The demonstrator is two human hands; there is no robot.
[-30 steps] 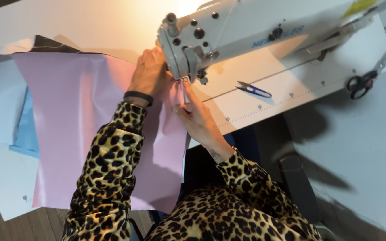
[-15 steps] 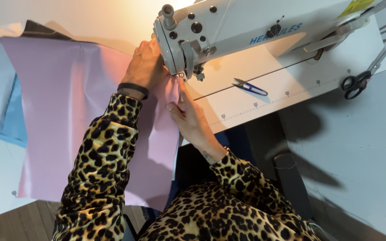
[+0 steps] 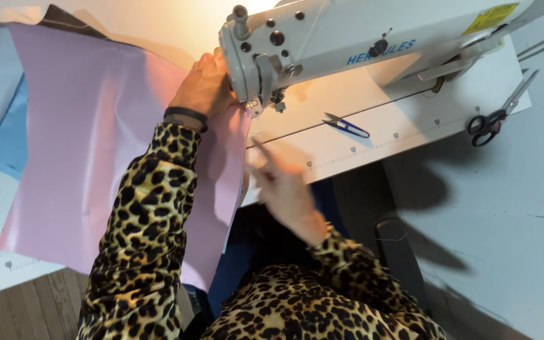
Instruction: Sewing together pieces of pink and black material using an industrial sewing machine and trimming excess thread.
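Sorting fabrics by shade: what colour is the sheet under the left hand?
Pale pink sheet, under the left hand; seen in the head view.

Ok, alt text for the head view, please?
Left hand presses pink fabric beside the white sewing machine needle; the blurred right hand hovers off the fabric. Blue thread snips and black scissors lie on the table.
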